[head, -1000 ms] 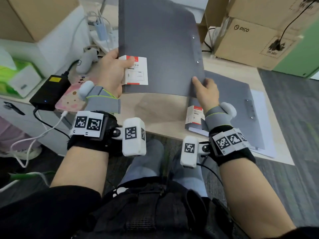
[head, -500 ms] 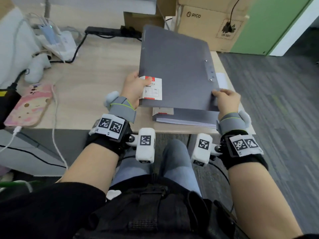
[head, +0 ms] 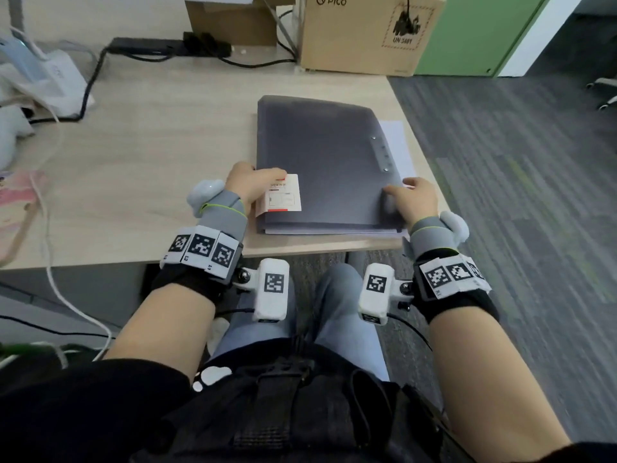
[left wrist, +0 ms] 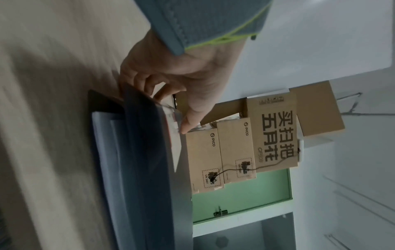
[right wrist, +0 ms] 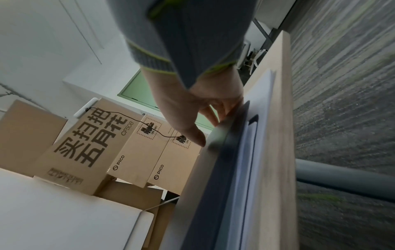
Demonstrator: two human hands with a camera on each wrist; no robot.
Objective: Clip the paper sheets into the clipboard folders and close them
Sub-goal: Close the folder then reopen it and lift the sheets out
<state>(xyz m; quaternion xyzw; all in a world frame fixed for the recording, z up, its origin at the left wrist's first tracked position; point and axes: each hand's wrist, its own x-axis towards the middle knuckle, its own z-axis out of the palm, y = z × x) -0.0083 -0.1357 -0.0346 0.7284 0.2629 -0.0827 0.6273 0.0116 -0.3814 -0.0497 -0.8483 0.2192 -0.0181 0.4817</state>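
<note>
A shut grey clipboard folder (head: 327, 162) lies flat on a second grey folder (head: 334, 228) and paper sheets (head: 397, 145) at the table's front right corner. My left hand (head: 263, 175) pinches the top folder's near left edge at its white and red label (head: 283, 198), thumb on top. In the left wrist view the left hand (left wrist: 171, 110) has its fingers under that folder (left wrist: 145, 152). My right hand (head: 400, 192) grips the near right corner. In the right wrist view the right hand (right wrist: 210, 131) has its thumb on the cover (right wrist: 226, 169).
A PICO cardboard box (head: 367, 35) and another box (head: 230, 21) stand at the back, with a black power strip (head: 167, 48) and cables. A pink phone (head: 16, 202) and a white cable (head: 46, 228) lie at the left. The table edge (head: 424, 155) runs just right of the folders.
The grey folder, held up and tilted a second ago, has come right and down onto the second folder and now lies flat. Both hands still hold its near edge.
</note>
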